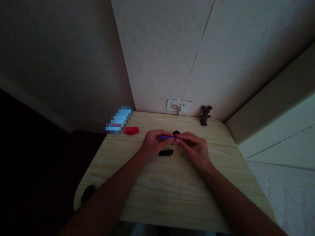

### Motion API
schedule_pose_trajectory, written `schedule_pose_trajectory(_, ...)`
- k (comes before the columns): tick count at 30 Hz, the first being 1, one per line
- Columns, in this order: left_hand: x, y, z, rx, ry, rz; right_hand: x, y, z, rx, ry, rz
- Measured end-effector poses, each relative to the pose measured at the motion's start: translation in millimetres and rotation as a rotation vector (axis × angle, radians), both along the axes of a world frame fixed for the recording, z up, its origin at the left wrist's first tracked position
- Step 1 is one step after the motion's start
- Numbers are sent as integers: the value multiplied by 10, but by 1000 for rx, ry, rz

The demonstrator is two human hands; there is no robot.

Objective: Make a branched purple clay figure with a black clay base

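My left hand is closed in a pinch on a thin purple stick held over the middle of the table. At the stick's right end, the thumb and fingertips of my right hand pinch together; they partly cover that end. Whether something small also sits between those fingertips I cannot make out. Just below the hands lies a short, dark strip on the tabletop. A small black lump shows right behind the fingertips, partly hidden by them.
The wood-grain table stands against a wall with a socket. A dark brown figure is at the back right. A red lump lies beside a blurred-out bluish object at the back left. Near left is a black lump.
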State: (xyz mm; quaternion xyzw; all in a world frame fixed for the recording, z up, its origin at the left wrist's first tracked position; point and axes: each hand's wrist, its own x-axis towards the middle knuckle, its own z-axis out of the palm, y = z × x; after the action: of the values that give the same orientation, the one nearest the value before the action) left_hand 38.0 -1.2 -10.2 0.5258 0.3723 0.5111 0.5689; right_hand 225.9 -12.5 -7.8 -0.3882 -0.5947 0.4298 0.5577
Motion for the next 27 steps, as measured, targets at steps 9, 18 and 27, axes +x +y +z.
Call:
schedule_pose_trajectory(9, -8, -9, -16, 2, -1, 10, -10, -9, -9, -32, 25, -8)
schedule_pose_trajectory(18, -7, -6, 10, 74, 74, 52, -14, 1, -10, -66, 62, 25)
schedule_pose_trajectory(27, -4, 18, -20, 50, -35, 23, 1, 2, 8, -8, 34, -15)
